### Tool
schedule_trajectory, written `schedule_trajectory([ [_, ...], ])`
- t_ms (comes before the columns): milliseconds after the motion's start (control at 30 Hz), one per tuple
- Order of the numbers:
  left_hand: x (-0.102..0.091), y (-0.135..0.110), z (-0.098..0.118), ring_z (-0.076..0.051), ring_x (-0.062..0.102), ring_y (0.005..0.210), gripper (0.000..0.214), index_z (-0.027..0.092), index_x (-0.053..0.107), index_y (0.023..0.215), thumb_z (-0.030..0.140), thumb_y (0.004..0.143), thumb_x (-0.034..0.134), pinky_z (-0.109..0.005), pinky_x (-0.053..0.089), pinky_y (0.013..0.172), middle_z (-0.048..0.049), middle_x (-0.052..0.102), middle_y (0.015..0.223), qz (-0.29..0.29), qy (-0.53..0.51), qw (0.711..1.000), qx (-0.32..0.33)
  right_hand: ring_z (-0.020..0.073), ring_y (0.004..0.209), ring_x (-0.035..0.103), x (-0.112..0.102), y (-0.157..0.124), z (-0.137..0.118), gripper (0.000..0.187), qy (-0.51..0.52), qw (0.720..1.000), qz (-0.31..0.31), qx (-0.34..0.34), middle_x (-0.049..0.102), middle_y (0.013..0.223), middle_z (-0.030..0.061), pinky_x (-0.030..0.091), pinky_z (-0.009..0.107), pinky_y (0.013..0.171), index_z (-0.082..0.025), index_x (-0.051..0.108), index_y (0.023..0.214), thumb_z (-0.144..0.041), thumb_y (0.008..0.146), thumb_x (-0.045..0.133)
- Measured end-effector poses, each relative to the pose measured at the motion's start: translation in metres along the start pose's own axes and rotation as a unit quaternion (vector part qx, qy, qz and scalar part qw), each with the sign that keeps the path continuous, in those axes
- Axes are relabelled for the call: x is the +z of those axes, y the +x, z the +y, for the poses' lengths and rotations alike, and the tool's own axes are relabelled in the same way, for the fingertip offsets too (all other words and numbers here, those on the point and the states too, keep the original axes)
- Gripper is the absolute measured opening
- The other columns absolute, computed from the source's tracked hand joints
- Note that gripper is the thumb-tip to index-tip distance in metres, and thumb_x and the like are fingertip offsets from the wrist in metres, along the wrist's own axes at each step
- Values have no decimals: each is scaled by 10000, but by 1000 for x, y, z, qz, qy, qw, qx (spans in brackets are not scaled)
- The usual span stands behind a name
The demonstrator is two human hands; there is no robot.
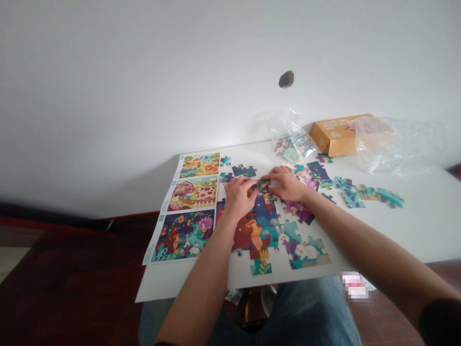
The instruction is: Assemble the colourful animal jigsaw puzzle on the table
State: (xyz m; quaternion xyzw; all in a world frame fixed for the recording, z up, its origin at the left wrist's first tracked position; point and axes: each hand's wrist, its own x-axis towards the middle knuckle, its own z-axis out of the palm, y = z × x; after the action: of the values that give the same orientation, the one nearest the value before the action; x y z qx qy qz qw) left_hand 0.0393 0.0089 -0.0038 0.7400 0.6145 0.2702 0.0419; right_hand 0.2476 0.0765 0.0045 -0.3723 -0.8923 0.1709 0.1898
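My left hand (238,196) and my right hand (286,183) meet over a small dark blue puzzle piece (261,185), fingertips pressing on it from both sides at the top edge of a partly joined puzzle (273,235). The joined part shows a brown bear, white rabbits and teal leaves. A reference sheet (189,206) with three coloured pictures lies just left of my left hand. Loose pieces (244,170) sit beyond my hands.
On the white table (425,226), more loose pieces (363,194) spread to the right. A clear bag of pieces (293,142), an orange box (340,134) and an empty plastic bag (396,144) stand at the back by the white wall. Dark floor lies to the left.
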Motion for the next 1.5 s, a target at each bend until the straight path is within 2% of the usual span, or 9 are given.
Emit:
schedule_trajectory([
  [600, 0, 0, -1, -276, 589, 1105, 294, 280, 717, 1101, 160, 844, 637, -453, 400, 974, -36, 705, 1129, 3, -10, 1000, -9, 282, 1023, 505, 4, 2, -2, 463, -13, 1000, -10, -8, 621, 1048, 80, 281, 493, 1014, -311, 711, 1268, -290, 815, 616],
  [833, -2, 2, -2, -242, 601, 1091, 341, 261, 726, 1078, 74, 830, 582, -410, 424, 981, -21, 724, 1099, 5, -38, 999, -3, 282, 1023, 494, 4, 2, -1, 473, -20, 1000, -9, -10, 611, 1052, 78, 280, 487, 1005, -319, 703, 1278, -287, 813, 624],
  [1033, -1, 2, -1, -249, 605, 1079, 215, 265, 738, 1026, 170, 856, 648, -419, 423, 984, -22, 724, 1077, 6, -35, 999, -7, 275, 1011, 498, 4, 2, -2, 437, -22, 1000, -12, -10, 614, 1055, 80, 287, 479, 1000, -302, 711, 1264, -316, 838, 615],
  [1233, 0, 2, -3, -243, 610, 1071, 205, 270, 741, 1017, 168, 858, 661, -415, 427, 985, -28, 722, 1071, 8, -41, 999, -8, 277, 1031, 500, 2, 1, 0, 384, -37, 999, -3, -5, 612, 1079, 83, 284, 487, 1011, -297, 723, 1225, -331, 859, 612],
  [1333, 1, 2, -3, -247, 613, 1070, 188, 271, 742, 1013, 187, 861, 671, -419, 426, 984, -30, 724, 1069, 7, -42, 999, -14, 281, 1044, 501, -1, -1, 0, 369, -44, 999, -1, -10, 618, 1106, 86, 276, 501, 1024, -293, 722, 1221, -387, 883, 609],
  [1500, 2, 2, -5, -242, 615, 1063, 173, 268, 743, 1003, 192, 857, 689, -409, 425, 982, -24, 728, 1057, 8, -44, 999, -18, 296, 1068, 519, 0, 0, -3, 462, -52, 998, -5, -18, 633, 1152, 88, 263, 526, 1049, -279, 706, 1238, -546, 865, 651],
])
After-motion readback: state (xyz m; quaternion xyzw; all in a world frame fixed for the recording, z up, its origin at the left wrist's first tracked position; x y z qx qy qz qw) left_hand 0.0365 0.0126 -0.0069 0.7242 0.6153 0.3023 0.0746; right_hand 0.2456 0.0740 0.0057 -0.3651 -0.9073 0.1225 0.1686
